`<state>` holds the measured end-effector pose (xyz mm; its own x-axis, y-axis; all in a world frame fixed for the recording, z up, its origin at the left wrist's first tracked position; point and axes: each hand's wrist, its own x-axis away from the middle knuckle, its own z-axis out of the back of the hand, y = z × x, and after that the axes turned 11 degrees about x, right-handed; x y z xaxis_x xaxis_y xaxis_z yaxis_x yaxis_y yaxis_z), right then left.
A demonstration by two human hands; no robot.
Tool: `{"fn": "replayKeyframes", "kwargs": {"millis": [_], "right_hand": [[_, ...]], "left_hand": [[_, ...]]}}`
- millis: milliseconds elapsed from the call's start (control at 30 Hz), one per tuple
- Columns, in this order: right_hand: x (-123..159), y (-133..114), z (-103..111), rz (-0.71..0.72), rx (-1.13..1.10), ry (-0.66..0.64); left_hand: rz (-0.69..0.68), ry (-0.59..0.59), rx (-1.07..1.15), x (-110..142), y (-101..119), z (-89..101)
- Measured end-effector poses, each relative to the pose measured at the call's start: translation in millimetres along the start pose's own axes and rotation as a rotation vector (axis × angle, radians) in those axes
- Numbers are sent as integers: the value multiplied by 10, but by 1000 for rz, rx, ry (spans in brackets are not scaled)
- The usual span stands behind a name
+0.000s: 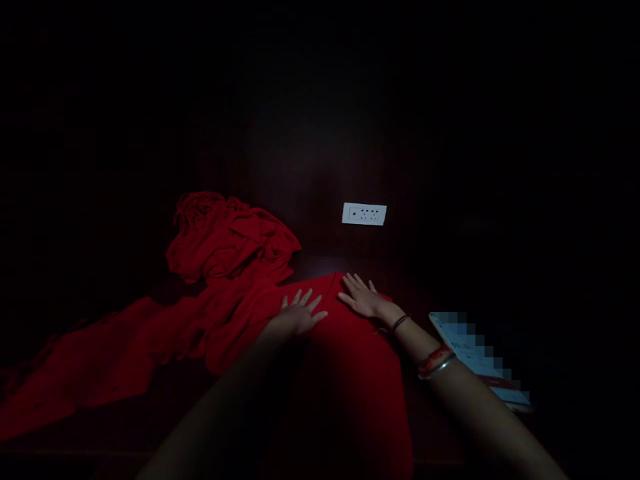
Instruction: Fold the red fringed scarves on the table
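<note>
A red fringed scarf [360, 373] lies spread over a dark surface, its near part reaching down past the front edge. My left hand [301, 315] rests flat on it with the fingers spread. To the right, my right hand [361, 297] also lies on the cloth, open, close to the scarf's far right corner. Neither hand grips anything. Left of my hands the red cloth turns wrinkled, with a crumpled heap [230, 240] at the back and a fringed end trailing to the left. Whether all the red cloth is one piece I cannot tell.
A white socket plate [364, 214] is on the dark upright panel behind the cloth. Beside my right forearm lies a lit, tablet-like screen [480, 360], partly pixelated. The surroundings are very dark, and a front edge [75, 454] shows faintly at lower left.
</note>
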<state>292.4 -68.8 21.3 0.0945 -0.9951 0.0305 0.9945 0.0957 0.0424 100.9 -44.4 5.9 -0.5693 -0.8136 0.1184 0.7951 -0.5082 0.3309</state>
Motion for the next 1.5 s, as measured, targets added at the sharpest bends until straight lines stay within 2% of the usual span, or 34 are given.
{"fn": "replayKeyframes", "kwargs": {"millis": [133, 267, 367, 467, 600, 667, 767, 867, 933, 967, 1000, 1067, 1133, 1233, 1400, 1433, 1500], "right_hand": [[227, -59, -59, -16, 15, -96], [287, -92, -59, -32, -4, -35], [312, -111, -20, -75, -13, 14], [332, -105, -45, -167, 5, -20], [329, -64, -140, -235, 14, -85], [342, -52, -147, -238, 16, -59], [399, -51, -91, -241, 12, 52], [471, -47, -11, -235, -9, 163], [507, -26, 36, -230, -32, 217], [521, -10, 59, -236, -47, 247], [534, 9, 83, -250, -62, 281], [556, 50, 134, -301, -91, 358], [578, 82, 182, -353, -106, 420], [603, 90, 228, -382, -99, 456], [601, 18, 212, -318, -82, 444], [594, -2, 201, -304, -82, 431], [578, -41, 180, -270, -84, 413]], "left_hand": [[49, -16, 4, 14, 46, 21], [29, -3, -16, 44, 38, 66], [45, 57, -31, 79, 36, 107], [22, 116, 9, 106, 69, 112], [-3, -63, 52, 122, 120, 73], [1, -95, 63, 126, 125, 68], [-28, -6, 44, 140, 108, 129], [-59, 249, -38, 179, 61, 284], [10, 428, -79, 223, 8, 411], [94, 472, -86, 248, -24, 471], [198, 483, -81, 274, -59, 522], [402, 424, -47, 318, -129, 593], [526, 343, -7, 342, -187, 623], [595, 280, 28, 346, -233, 631], [662, 163, 14, 408, -293, 712], [679, 168, 4, 442, -329, 743], [629, 239, -26, 521, -430, 803]]}}
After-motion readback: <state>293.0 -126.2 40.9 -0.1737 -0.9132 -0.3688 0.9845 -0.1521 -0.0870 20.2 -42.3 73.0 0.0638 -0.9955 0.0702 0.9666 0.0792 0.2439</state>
